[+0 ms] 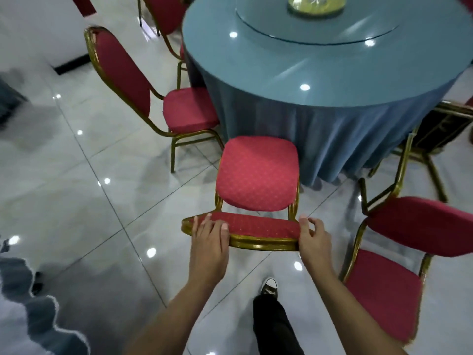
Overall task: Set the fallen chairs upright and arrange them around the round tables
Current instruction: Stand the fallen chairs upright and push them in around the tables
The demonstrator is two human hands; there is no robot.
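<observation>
A red-cushioned chair with a gold frame (pixel 257 172) stands upright in front of me, its seat facing the round table with a blue cloth (pixel 320 80). My left hand (pixel 208 237) lies over the left top of its backrest, fingers fairly straight. My right hand (pixel 313 235) holds the right end of the backrest top, fingers curled at the edge. A second upright chair (pixel 143 93) stands at the table's left. Another red chair (pixel 399 254) sits at my right. A chair (pixel 435 129) lies tipped by the table's right side, its dark underside showing.
A glass turntable (pixel 314 26) with a gold dish lies on the table. Another red chair (pixel 163 14) stands at the far left of the table. Glossy tiled floor (pixel 89 201) spreads to the left. My foot in a black sneaker (pixel 270 288) is below the chair.
</observation>
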